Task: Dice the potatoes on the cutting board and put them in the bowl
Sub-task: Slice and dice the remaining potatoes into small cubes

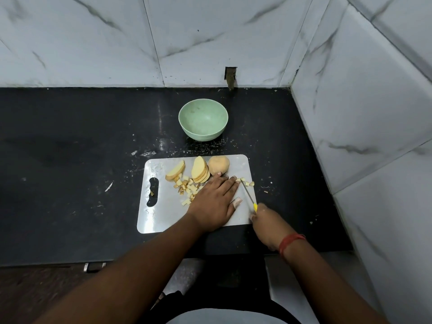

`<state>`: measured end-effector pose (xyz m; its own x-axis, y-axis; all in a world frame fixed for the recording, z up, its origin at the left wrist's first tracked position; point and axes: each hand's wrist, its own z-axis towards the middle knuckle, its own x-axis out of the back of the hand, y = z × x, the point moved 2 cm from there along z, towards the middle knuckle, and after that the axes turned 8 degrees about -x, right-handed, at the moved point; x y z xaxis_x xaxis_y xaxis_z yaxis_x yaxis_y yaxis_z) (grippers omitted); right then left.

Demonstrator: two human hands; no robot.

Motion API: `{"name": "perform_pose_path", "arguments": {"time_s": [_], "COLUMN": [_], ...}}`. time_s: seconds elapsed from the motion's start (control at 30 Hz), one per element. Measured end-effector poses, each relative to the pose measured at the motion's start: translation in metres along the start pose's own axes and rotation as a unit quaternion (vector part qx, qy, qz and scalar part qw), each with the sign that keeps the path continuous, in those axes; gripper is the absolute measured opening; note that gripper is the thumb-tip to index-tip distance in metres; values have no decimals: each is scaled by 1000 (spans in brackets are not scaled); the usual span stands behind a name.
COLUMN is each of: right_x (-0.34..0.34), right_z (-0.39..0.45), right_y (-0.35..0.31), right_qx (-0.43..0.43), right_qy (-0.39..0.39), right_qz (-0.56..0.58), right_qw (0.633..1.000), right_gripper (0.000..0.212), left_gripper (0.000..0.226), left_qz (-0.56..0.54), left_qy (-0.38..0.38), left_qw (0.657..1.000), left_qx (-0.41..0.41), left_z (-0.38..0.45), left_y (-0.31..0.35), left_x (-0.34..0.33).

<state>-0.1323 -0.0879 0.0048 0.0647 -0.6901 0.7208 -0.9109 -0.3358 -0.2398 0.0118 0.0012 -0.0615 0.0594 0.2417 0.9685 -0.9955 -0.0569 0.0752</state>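
Black stone is making up the bench [70, 141], and it is sitting in a corner of the room. White marble-look tiles [93, 38] are covering the wall behind it and the wall on the right. A small dark hole [230, 77] is showing in the back wall, just above the bench. White crumbs and specks are lying on the black top near the board.

A green bowl [203, 119] is standing toward the back of the bench, apart from the board, and nothing is showing inside it.

A white cutting board [161, 213] is lying flat in front of the bowl, with its handle hole on the left side. Potato slices [199, 170] are leaning in a stack at the far edge of the board, and another cut piece [175, 171] is lying to their left. One round potato chunk [218, 165] is sitting beside the stack on the right. Small potato cubes [187, 187] are lying in a loose pile in the middle of the board. A few more cubes [247, 182] are lying near the right edge.

The left hand [214, 199] is lying flat with straight fingers, pressing down on the board and hiding part of the cube pile. The right hand [265, 222] is gripping a knife [247, 194] by its yellow handle, and the thin blade is pointing at the cubes on the right. A red thread band [291, 240] is sitting on the right wrist.
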Motion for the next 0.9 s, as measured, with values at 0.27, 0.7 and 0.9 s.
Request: {"name": "perform_pose_path", "arguments": {"time_s": [0.27,0.7,0.9], "right_x": [3,3,1], "right_z": [-14,-5,2], "right_y": [12,-5,-11], "right_qx": [35,31,17], "right_qy": [27,25,7], "right_qz": [54,1,-21], "right_qw": [998,999,1000], "right_gripper": [14,25,25], "left_gripper": [59,56,55], "left_qz": [-10,-11,-10], "left_qy": [-6,42,44], "left_qw": [1000,999,999], "left_qx": [6,-8,-10], "left_z": [-1,-3,-1], "left_y": [0,1,0], "left_x": [-1,6,5]}}
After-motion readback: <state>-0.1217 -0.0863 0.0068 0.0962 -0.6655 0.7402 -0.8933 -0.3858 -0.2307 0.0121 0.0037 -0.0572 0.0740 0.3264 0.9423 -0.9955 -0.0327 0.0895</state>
